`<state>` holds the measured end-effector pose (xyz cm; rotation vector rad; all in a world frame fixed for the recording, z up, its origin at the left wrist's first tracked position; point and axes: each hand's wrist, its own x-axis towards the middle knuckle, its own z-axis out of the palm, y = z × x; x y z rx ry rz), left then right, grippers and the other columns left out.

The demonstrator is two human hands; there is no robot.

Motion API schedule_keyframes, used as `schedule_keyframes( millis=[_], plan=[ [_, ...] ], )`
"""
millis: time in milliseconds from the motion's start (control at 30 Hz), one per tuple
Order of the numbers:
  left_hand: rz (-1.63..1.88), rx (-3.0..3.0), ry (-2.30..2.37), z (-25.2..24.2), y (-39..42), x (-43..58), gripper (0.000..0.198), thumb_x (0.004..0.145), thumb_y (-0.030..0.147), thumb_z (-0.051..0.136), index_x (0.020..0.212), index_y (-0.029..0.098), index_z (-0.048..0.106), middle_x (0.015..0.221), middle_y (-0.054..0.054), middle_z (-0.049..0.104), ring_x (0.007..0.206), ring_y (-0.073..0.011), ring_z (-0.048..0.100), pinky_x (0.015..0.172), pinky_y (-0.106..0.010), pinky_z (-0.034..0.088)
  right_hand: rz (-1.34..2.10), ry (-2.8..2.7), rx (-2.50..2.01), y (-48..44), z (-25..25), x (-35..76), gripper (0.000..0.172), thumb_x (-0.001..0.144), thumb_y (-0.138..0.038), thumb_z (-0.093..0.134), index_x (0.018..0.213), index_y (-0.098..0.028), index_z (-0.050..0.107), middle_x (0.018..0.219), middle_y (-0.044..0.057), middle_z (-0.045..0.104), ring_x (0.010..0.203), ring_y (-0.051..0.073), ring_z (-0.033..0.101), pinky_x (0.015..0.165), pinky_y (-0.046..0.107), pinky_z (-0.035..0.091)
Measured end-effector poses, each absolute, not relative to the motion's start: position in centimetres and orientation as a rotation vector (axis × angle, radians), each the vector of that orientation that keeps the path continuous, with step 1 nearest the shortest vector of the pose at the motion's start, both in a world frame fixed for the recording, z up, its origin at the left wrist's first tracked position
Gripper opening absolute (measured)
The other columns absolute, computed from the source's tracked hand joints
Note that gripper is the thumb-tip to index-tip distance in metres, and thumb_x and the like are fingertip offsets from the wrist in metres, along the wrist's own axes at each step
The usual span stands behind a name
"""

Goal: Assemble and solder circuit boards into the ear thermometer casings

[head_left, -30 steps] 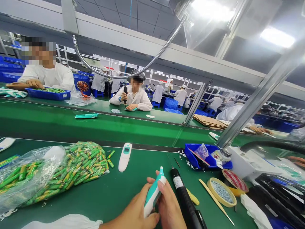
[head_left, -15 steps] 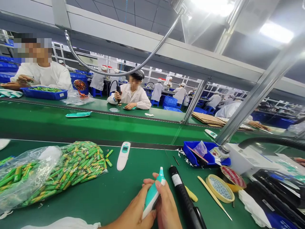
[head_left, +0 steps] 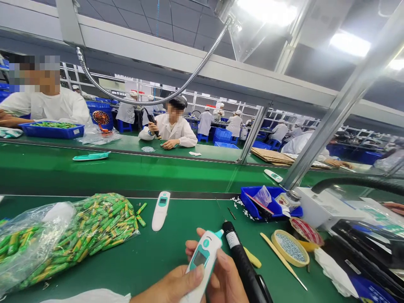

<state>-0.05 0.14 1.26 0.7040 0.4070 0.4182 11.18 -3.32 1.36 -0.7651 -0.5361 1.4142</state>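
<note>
An ear thermometer (head_left: 211, 247), white with a teal tip, button and screen frame, is held at the front of the bench with its small grey screen facing up. Across its lower body lies the thumb of my left hand (head_left: 170, 283). My right hand (head_left: 230, 277) curls round it from behind and the right, thumb by the upper side and fingertips showing past the left edge. Right of the hands rests a black electric screwdriver (head_left: 243, 263). A second white thermometer (head_left: 160, 211) lies farther back on the green bench.
On the left sits a clear bag (head_left: 91, 235) of green-and-yellow wrapped parts. To the right are tweezers (head_left: 282, 261), a round dish of screws (head_left: 289, 248) and a blue tray (head_left: 249, 202). Behind runs a green conveyor (head_left: 151, 174); a co-worker (head_left: 172, 126) sits across it.
The thermometer has been turned so its screen and button face up; before, its teal side showed. Its tip now points more to the right. The view has shifted slightly.
</note>
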Motion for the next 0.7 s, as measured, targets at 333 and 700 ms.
schedule_keyframes(
  millis=[333, 700],
  plan=[
    [0.420, 0.705, 0.362, 1.6, -0.1, -0.3, 0.045, 0.059, 0.054, 0.071, 0.072, 0.012, 0.062, 0.045, 0.006, 0.042, 0.046, -0.0056, 0.042, 0.042, -0.013, 0.029, 1.454, -0.513, -0.724, -4.0, 1.4, 10.9, 0.038, 0.074, -0.046, 0.066, 0.101, -0.019, 0.060, 0.088, 0.008, 0.065, 0.083, 0.022, 0.060, 0.073, 0.029, 0.043],
    [0.433, 0.538, 0.309, 0.8, -0.8, -0.2, 0.035, 0.061, 0.038, 0.076, 0.075, 0.013, 0.056, 0.045, 0.006, 0.049, 0.034, -0.0023, 0.030, 0.033, -0.014, 0.015, 1.477, -0.498, -0.717, -3.7, 1.3, 11.1, 0.040, 0.071, -0.045, 0.066, 0.099, -0.016, 0.063, 0.086, 0.010, 0.066, 0.079, 0.024, 0.060, 0.070, 0.032, 0.045]
  ],
)
